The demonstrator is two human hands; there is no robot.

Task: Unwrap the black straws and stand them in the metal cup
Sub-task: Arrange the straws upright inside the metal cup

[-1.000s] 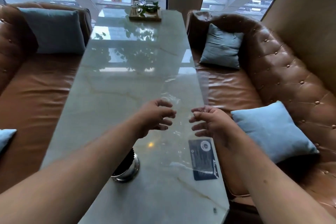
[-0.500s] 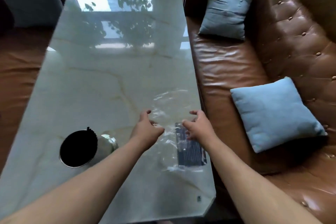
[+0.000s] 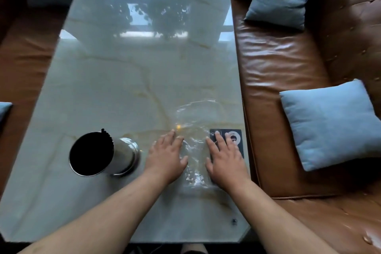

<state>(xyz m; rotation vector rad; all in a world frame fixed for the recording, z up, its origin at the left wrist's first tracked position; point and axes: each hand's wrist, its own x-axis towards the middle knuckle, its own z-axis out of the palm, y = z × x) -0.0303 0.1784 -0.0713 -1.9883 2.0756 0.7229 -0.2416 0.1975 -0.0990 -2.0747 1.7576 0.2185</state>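
I hold the left hand (image 3: 167, 155) and right hand (image 3: 225, 158) flat, fingers spread, gripping nothing, pressing the crinkled clear plastic wrapper (image 3: 193, 150). Left of that wrapper stands the cylindrical polished metal cup (image 3: 103, 153), packed with black straws (image 3: 90, 153). Risk: the wrapper could slide on the glossy marble table (image 3: 134, 80), or a left-hand sweep could tip the cup.

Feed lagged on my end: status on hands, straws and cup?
Left hand and right hand flat, open on clear wrapper. Black straws fill metal cup, upright. Nothing in the way.
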